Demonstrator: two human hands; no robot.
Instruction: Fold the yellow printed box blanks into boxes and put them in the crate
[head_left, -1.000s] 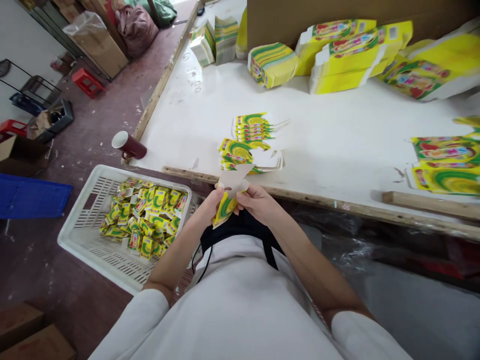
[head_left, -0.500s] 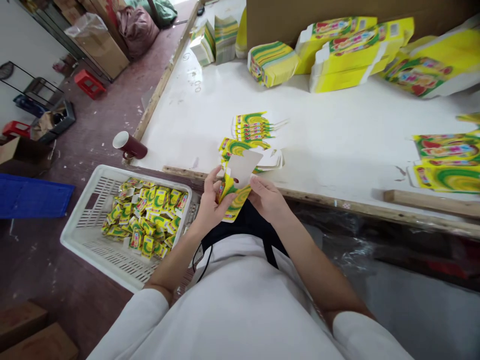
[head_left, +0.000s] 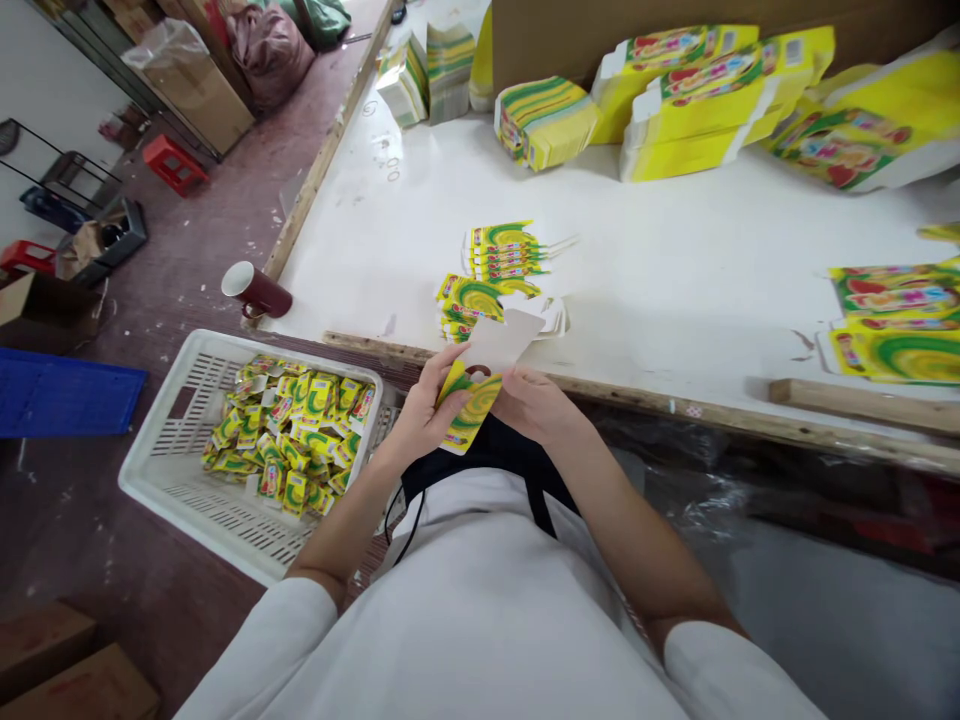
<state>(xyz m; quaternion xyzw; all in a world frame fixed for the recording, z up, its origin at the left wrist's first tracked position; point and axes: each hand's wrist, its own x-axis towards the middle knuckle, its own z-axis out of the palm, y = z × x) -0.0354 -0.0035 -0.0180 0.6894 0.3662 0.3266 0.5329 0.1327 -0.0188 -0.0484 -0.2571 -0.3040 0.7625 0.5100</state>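
Between both hands, over the table's front edge, is a yellow and green carton (head_left: 471, 412) with a white flap standing up. My left hand (head_left: 429, 412) grips its left side, thumb across the printed face. Fingers of my right hand (head_left: 531, 402) are closed on its right edge near the flap. Just beyond lie flat cartons (head_left: 469, 298) in a pile, with a fanned row of cartons (head_left: 504, 250) behind them. A white basket (head_left: 161, 440) holding many small yellow cartons (head_left: 296, 425) is at the left, below table height.
A maroon mug (head_left: 259, 292) sits at the left corner of the white table (head_left: 660, 270). Stacked cartons (head_left: 544, 122) line the back. At the right are more cartons (head_left: 892, 330) and a wooden strip (head_left: 862, 402). A red stool (head_left: 174, 163) stands on the floor.
The carton has turned in my hands, its printed face now showing more and its white flap leaning further right. My left hand has shifted slightly with it.
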